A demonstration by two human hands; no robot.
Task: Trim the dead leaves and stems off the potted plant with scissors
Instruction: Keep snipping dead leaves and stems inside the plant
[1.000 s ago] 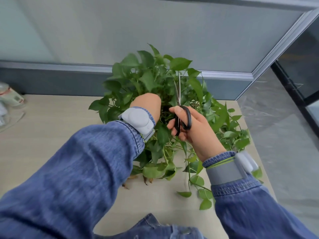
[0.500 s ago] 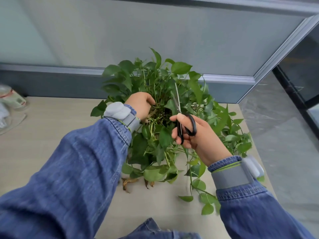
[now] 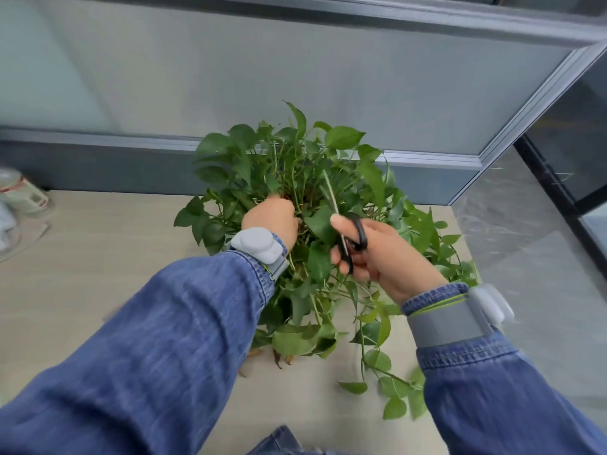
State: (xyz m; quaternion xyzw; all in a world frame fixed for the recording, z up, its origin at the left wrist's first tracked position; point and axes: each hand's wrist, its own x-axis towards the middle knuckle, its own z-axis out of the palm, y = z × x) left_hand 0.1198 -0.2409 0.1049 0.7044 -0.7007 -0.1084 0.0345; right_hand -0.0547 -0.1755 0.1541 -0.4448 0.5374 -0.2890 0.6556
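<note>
Far left: a blurred clear container [image 3: 23, 195] at the table [image 3: 82, 257] edge. Centre: the potted plant [image 3: 312, 192] stands on the table against the partition; the left hand [image 3: 271, 218] reaches into its foliage, fingers hidden, grip indeterminable. Right: the right hand [image 3: 377, 254] grips black-handled scissors [image 3: 345, 231], blades nearly together, pointing up among the stems.

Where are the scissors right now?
In the head view, right of centre: the right hand holds the scissors by their black handles, blades pointing up into the plant, just right of the left hand.
</note>
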